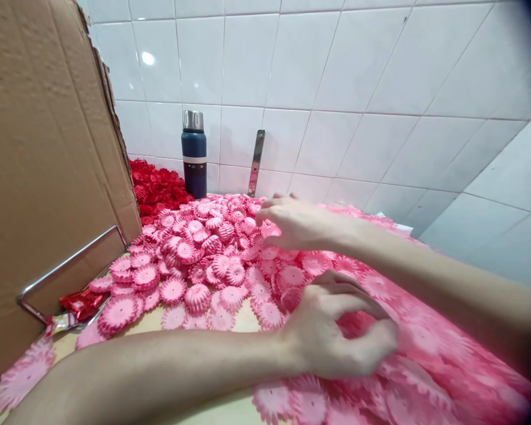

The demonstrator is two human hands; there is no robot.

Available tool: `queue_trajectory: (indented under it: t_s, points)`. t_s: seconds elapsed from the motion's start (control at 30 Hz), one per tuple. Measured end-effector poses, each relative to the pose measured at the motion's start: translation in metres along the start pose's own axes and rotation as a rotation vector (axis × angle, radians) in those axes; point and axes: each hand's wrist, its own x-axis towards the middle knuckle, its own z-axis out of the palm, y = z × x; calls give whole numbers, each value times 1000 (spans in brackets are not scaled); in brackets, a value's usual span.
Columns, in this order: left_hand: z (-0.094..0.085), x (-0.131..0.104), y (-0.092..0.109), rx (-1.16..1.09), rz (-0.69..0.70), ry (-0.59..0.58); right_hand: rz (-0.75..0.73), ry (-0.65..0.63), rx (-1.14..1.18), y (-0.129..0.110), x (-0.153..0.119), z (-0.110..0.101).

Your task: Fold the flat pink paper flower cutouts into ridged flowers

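Note:
Pink round flower pieces with ruffled, notched edges and a small centre hole point(186, 248) lie in a large heap, many in nested stacks. My left hand point(340, 324) reaches across from the lower left, palm down in the heap. Its thumb and fingers curl round some pink pieces, with the fingertips partly hidden and blurred. Beyond it, my right hand point(292, 221) comes in from the right and hovers low at the back of the heap. Its thumb and fingers are apart, and pink pieces show in the gap.
A cardboard box point(48, 147) stands at the left, with a bent metal rod point(71, 260) and red wrappers point(82, 304) by it. Red flower pieces point(159, 186), a dark blue bottle point(194, 159) and an upright metal strip point(256, 162) are near the tiled wall point(314, 77).

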Motion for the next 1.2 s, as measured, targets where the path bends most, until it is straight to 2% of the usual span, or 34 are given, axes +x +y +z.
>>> queue_trajectory:
  t_s: [0.1,0.2,0.27,0.4,0.5,0.6,0.73,0.8,0.87,0.97,1.03,1.2]
  points:
    - [-2,0,2,-49,-42,-53,-173,-135,139,-27,-2,13]
    - [-3,-2,1,-74,-73,-104,-196,-131,150,-40,-1,25]
    - [-2,-3,0,-93,-73,-91,-197,-105,160,-41,-1,24]
    - [-2,-2,0,-80,-60,-32,-165,-68,372,-34,-11,-3]
    - [-4,1,4,-34,-119,17,-26,92,544,-23,-31,-27]
    - [-7,4,7,-37,-223,43,98,137,722,-3,-63,-39]
    - [-9,5,3,-100,-314,97,229,274,881,25,-116,-32]
    - [-8,6,-2,-152,-321,127,296,285,920,34,-139,-23]
    - [-5,6,-6,-171,-302,108,362,249,973,37,-156,-13]
    - [-3,7,-11,-127,-284,84,425,226,1060,35,-168,1]
    - [-2,8,-12,-102,-307,67,412,231,1089,34,-169,6]
    - [-6,12,-11,-23,-316,36,368,219,1054,32,-169,7]
